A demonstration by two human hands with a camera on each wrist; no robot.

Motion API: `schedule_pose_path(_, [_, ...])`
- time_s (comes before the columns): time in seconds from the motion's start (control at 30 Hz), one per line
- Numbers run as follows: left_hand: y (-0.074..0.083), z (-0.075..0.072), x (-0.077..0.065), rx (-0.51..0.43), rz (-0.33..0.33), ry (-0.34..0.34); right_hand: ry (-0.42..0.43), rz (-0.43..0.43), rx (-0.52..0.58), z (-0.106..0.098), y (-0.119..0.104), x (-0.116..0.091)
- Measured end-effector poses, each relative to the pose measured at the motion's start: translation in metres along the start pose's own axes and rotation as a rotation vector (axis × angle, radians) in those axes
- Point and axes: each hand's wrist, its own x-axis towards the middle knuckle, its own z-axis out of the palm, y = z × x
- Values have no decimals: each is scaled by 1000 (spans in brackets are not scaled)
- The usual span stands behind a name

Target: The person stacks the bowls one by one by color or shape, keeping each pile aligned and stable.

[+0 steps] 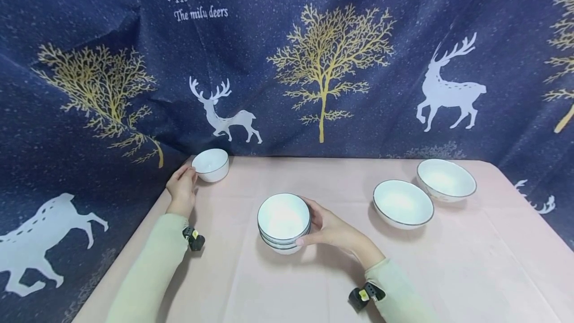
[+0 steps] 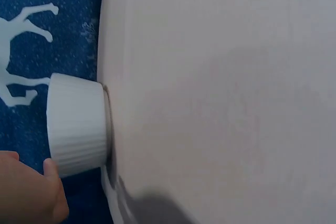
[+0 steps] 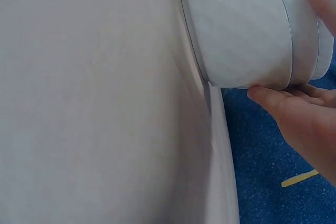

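Observation:
At the table's far left corner stands a small white bowl [image 1: 211,166] with a thin dark rim. My left hand [image 1: 181,186] is at its left side, thumb and fingertips pinching the rim. In the left wrist view the bowl's ribbed outer wall [image 2: 79,124] shows, with the thumb of the left hand [image 2: 31,192] against its edge. A stack of white bowls [image 1: 283,217] with dark rims stands at mid table. Its right side is gripped by my right hand [image 1: 334,231], thumb in front and fingers behind. The right wrist view shows the stack's faceted sides [image 3: 241,30] and the right hand's fingers [image 3: 273,100] against them.
Two wider white bowls stand apart from the stack on the right, a nearer one [image 1: 403,203] and a farther one [image 1: 446,179], close together. A pale pink cloth [image 1: 278,293] covers the table. Behind hangs a dark blue curtain [image 1: 358,113] with deer and trees.

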Motion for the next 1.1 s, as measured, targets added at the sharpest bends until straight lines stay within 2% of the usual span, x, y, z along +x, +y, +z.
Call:
schedule_pose_path(0.2, [-5,1,9,9,-40,28,2,3,-4,0,0,1])
schedule_pose_path(0.4, [-8,4,18,-64,-157,34,-2,1,1,0,0,1])
schedule_pose_path(0.5, [-9,6,19,-59,-193,25,-8,-7,-5,-1,0,1])
schedule_pose_path(0.83, [-16,11,20,-4,-210,-8,-7,-4,-2,-1,1,0])
schedule_pose_path(1.1, [-18,13,18,-1,-225,-32,4,10,-17,0,0,0])
